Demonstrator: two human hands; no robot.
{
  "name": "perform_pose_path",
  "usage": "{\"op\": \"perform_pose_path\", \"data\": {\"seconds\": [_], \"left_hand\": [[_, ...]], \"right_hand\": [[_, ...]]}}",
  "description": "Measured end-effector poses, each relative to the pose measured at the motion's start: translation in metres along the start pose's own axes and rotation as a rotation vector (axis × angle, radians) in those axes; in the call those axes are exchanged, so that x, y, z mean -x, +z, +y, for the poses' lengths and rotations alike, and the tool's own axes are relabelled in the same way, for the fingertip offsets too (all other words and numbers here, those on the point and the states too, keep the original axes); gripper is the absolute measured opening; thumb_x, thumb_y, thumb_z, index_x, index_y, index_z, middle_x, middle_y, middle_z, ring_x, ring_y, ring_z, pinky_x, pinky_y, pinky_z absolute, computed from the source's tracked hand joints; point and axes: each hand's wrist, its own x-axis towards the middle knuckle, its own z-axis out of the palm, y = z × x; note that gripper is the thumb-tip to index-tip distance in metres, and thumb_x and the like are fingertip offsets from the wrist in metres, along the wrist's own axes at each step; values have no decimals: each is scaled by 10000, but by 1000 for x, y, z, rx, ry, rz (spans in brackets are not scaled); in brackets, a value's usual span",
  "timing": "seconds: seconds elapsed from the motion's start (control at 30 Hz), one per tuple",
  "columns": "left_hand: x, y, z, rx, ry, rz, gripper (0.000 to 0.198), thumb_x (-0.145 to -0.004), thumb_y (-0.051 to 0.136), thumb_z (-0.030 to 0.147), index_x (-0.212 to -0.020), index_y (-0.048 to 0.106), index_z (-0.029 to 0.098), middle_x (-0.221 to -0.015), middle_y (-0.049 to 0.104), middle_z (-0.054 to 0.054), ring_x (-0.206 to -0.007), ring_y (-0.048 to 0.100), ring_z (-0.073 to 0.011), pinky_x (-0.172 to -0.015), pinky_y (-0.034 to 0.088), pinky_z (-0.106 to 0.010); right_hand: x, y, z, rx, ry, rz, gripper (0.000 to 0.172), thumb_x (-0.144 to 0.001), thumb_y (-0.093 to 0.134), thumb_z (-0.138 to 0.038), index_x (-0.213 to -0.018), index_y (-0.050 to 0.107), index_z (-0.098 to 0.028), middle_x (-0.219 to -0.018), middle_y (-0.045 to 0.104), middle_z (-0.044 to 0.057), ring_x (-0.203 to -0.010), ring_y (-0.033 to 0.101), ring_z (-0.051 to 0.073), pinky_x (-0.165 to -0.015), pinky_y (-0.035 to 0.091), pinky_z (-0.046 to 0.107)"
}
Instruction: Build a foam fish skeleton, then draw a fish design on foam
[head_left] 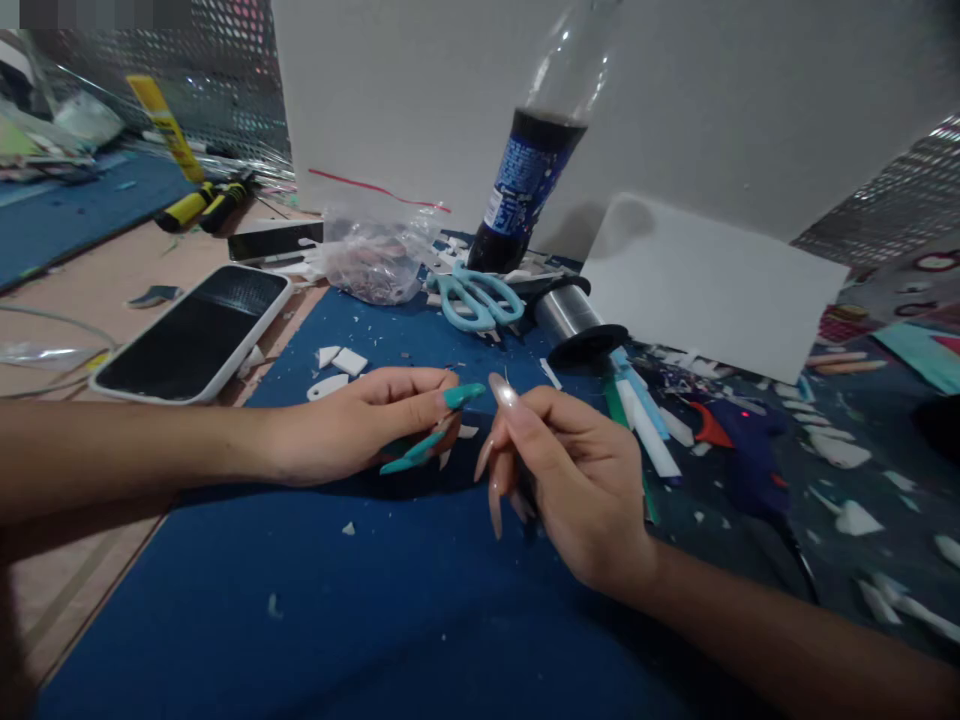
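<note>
Over the blue mat my two hands face each other, fingertips a small gap apart. My left hand, with long teal nails, is closed with thumb and forefinger pinched together. My right hand, with long pale shiny nails, is also closed in a pinch, its other fingers curled. Whatever either pinch holds is too small or hidden to make out. Just behind the hands lie light-blue-handled scissors and a spool of fine silvery wire or thread. White foam-like scraps lie beyond my left hand.
A phone lies at left, near a zip bag and yellow-black tools. A dark-drink bottle stands against the white board behind. At right are a glue gun, strips and several white pieces.
</note>
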Motion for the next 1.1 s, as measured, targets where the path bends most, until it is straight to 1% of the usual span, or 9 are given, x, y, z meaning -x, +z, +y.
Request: {"op": "perform_pose_path", "data": {"seconds": [0.13,0.27,0.5,0.6,0.77,0.9,0.97,1.1], "left_hand": [[-1,0,-1,78,-11,-11,319,-954,443,356,-707,464,155,-619,437,44,-506,321,-61,-473,232,-222],[-1,1,-1,105,-21,-6,313,-949,454,354,-707,462,156,-620,439,44,-505,312,-64,-467,209,-230],[-1,3,1,152,5,-16,292,-962,415,256,-693,450,149,-622,446,40,-539,346,-64,-497,246,-210],[-1,2,0,140,4,-22,291,-963,427,290,-708,454,153,-628,440,44,-538,335,-65,-494,242,-212],[-1,1,-1,67,27,-37,299,-960,442,352,-732,456,160,-654,430,52,-551,344,-65,-514,270,-210],[-1,0,2,-7,45,-44,302,-972,416,343,-735,457,161,-643,417,58,-520,326,-58,-489,260,-208],[-1,0,2,-13,51,-48,301,-973,413,335,-733,458,160,-648,423,57,-524,331,-58,-497,268,-208],[-1,0,1,3,44,-56,303,-966,425,374,-748,461,166,-658,426,55,-547,343,-69,-515,275,-220]], "right_hand": [[0,0,0,-10,-23,-20,294,-939,526,-315,-682,590,-186,-474,579,-46,-341,472,40,-338,363,167],[0,0,-1,-20,-19,-29,296,-939,528,-310,-677,588,-186,-476,580,-47,-342,470,31,-341,361,157],[-1,0,1,-62,25,-25,302,-932,538,-316,-664,589,-187,-476,576,-47,-329,475,36,-332,368,162],[0,0,1,-84,47,-21,306,-923,550,-331,-656,592,-188,-470,578,-41,-330,471,42,-322,361,164],[1,0,1,-100,45,-11,321,-928,541,-337,-647,590,-188,-468,577,-38,-332,468,44,-322,355,163],[1,-1,1,-73,26,-9,317,-932,536,-335,-660,598,-185,-479,588,-34,-348,477,43,-337,363,157],[1,-1,1,-68,28,-12,318,-933,535,-326,-654,595,-185,-475,585,-37,-345,478,42,-330,355,155],[1,0,0,-67,31,-15,320,-928,543,-330,-645,588,-185,-470,584,-40,-340,481,43,-323,349,155]]}}
